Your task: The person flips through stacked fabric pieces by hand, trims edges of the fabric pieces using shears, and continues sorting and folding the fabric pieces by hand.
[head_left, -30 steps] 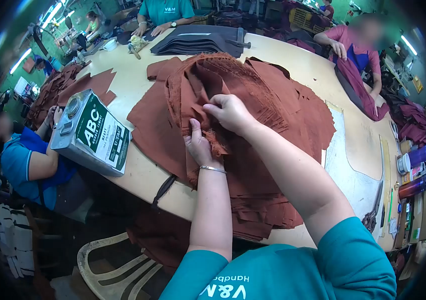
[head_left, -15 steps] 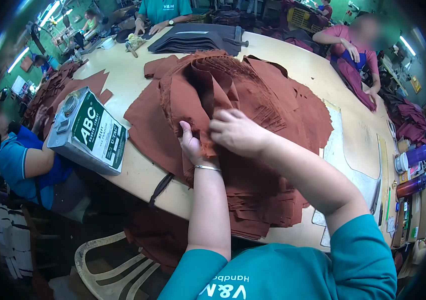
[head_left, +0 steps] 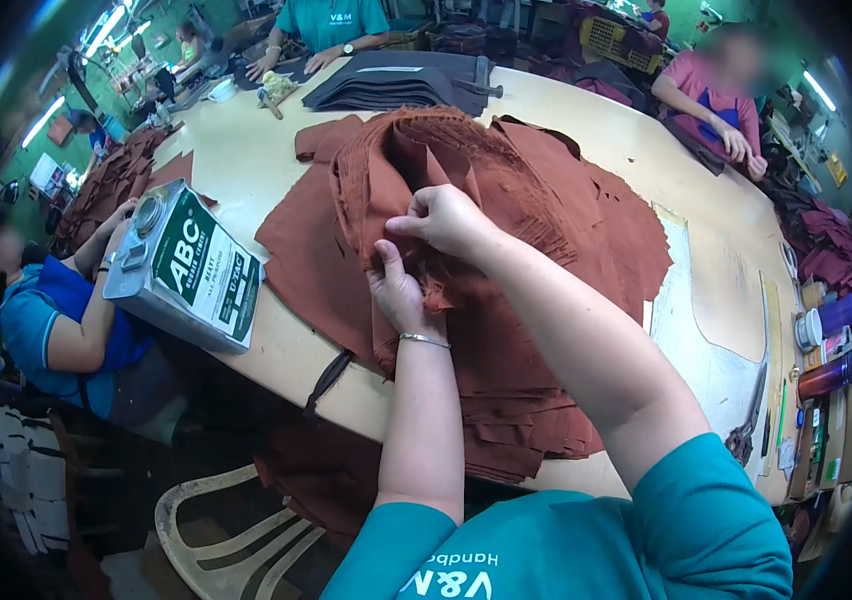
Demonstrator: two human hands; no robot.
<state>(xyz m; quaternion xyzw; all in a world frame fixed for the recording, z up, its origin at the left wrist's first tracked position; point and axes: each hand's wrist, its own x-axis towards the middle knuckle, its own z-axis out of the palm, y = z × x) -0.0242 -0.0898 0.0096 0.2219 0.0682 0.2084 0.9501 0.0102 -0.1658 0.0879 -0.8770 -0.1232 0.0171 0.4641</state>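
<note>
Big pile of rust-brown cloth (head_left: 611, 235) is mid-table rn, w/ one thick bunch of layers folded up & over on top, frayed edges showing. L hand (head_left: 401, 290) has the near end of that bunch, thumb up on the front side, other fingers partly hidden in the folds. R hand (head_left: 443, 222) is just above it, thumb & index fingertips pressed together, pinching a bit of the cloth, rest of the fingers curled in. Thin bracelet (head_left: 424, 340) on the L wrist btw.

Metal ABC can (head_left: 186, 265) sits on the table (head_left: 346, 400) left of the pile, leaning a bit in this view. Dark fabric stack (head_left: 386, 90) is at the far side, pale flat sheet (head_left: 686, 310) to the right. Co-workers: one person (head_left: 76, 320) past the can, one (head_left: 331, 20) at the far edge, one (head_left: 711, 100) far right w/ dark cloth.
</note>
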